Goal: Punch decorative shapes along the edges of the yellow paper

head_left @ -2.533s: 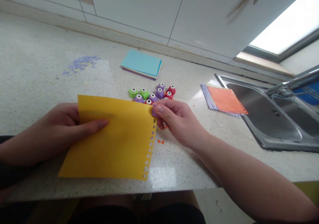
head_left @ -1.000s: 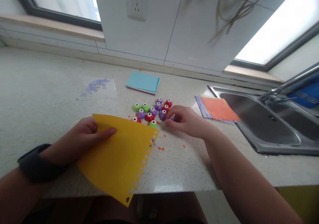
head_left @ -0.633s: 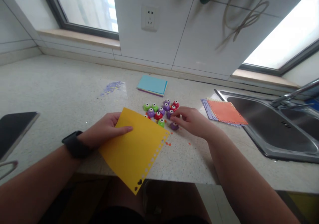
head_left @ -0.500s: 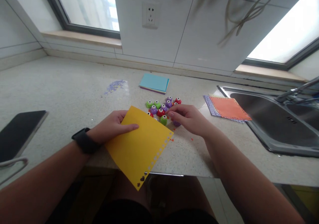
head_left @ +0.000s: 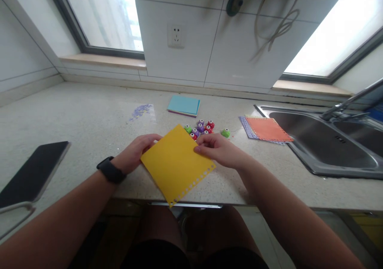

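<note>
A yellow sheet of paper (head_left: 176, 161) hangs partly over the counter's front edge, with a row of small punched holes along its lower right side. My left hand (head_left: 137, 151), with a black watch on the wrist, grips its left side; the fingers are partly hidden behind the sheet. At the right edge, my right hand (head_left: 217, 149) pinches the paper, thumb on top. Just beyond it cluster several small craft punches in purple, red (head_left: 211, 124) and green, some hidden by the paper. One green punch (head_left: 225, 133) stands apart, behind my right hand.
Blue paper sheets (head_left: 183, 105) are stacked near the wall. Beside the sink (head_left: 323, 149) lie orange and purple sheets (head_left: 269, 129) with punched edges. Purple paper bits (head_left: 141, 112) are piled at the back left. A dark tablet-like device (head_left: 32, 173) with a cable lies left.
My right hand has moved from the punches onto the paper's right edge. The yellow sheet has turned and shifted right. A green punch now stands apart on the right.
</note>
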Motion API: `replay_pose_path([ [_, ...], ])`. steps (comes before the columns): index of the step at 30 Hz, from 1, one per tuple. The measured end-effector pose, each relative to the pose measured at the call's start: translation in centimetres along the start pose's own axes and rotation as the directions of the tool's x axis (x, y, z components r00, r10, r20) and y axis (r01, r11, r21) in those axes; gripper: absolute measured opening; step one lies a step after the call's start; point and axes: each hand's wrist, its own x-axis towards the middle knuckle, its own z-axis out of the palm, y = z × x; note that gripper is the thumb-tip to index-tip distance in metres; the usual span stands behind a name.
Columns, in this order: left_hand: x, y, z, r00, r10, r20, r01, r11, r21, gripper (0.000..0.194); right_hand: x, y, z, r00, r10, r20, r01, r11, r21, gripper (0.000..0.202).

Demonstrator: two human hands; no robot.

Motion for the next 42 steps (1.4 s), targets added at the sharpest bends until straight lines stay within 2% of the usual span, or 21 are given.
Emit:
replay_pose_path([
  [1, 0.1, -0.1, -0.3, 0.997, 0.057, -0.051, -0.062, 0.991, -0.116, 0.04, -0.3, -0.1, 0.0, 0.999, 0.002, -0.052, 0.001, 0.998, 0.058, 0.024],
  [2, 0.2, -0.2, -0.5, 0.996, 0.076, -0.053, -0.083, 0.986, -0.147, 0.049, -0.7, -0.1, 0.0, 0.993, 0.007, -0.114, 0.006, 0.994, 0.111, 0.024],
  [5, 0.1, -0.3, -0.5, 0.995, 0.097, 0.021, -0.092, 0.979, -0.18, 0.064, -2.1, 0.2, 0.8, 0.956, 0.052, -0.289, 0.038, 0.954, 0.297, 0.025],
  [10, -0.7, -0.6, 0.9, 0.974, 0.187, 0.124, -0.188, 0.982, 0.001, 0.074, -4.2, 2.1, 3.5, 0.871, 0.104, -0.48, 0.132, 0.891, 0.434, 0.033],
  [12, -1.1, -0.8, 1.8, 0.973, 0.18, 0.144, -0.189, 0.98, 0.056, 0.074, -4.8, 2.9, 4.5, 0.829, 0.123, -0.545, 0.166, 0.877, 0.451, 0.03],
  [14, -1.3, -0.9, 2.9, 0.98, 0.142, 0.137, -0.156, 0.982, 0.104, 0.066, -5.1, 3.5, 5.4, 0.789, 0.117, -0.603, 0.218, 0.865, 0.453, 0.031],
  [19, -1.5, -1.2, 5.4, 0.991, 0.073, 0.113, -0.094, 0.978, 0.186, 0.047, -5.1, 4.4, 7.1, 0.776, 0.093, -0.623, 0.227, 0.881, 0.414, 0.032],
  [24, -1.8, -1.6, 6.8, 0.988, 0.051, 0.147, -0.087, 0.965, 0.249, 0.043, -5.2, 5.1, 7.6, 0.781, 0.052, -0.622, 0.199, 0.924, 0.327, 0.032],
  [29, -2.1, -1.8, 7.1, 0.991, 0.053, 0.124, -0.087, 0.953, 0.289, 0.042, -5.3, 5.1, 7.7, 0.805, 0.044, -0.591, 0.112, 0.968, 0.225, 0.033],
  [32, -2.1, -1.7, 7.1, 0.991, 0.043, 0.129, -0.08, 0.95, 0.302, 0.045, -5.4, 5.1, 7.7, 0.821, 0.053, -0.568, 0.09, 0.971, 0.221, 0.034],
  [38, -1.8, -1.6, 6.8, 0.994, 0.018, 0.105, -0.052, 0.943, 0.328, 0.042, -5.5, 6.0, 7.4, 0.786, 0.031, -0.618, 0.173, 0.948, 0.268, 0.029],
  [42, -1.7, -1.7, 6.6, 0.996, 0.007, 0.09, -0.038, 0.94, 0.34, 0.041, -5.5, 6.0, 7.4, 0.784, 0.037, -0.619, 0.163, 0.951, 0.263, 0.028],
])
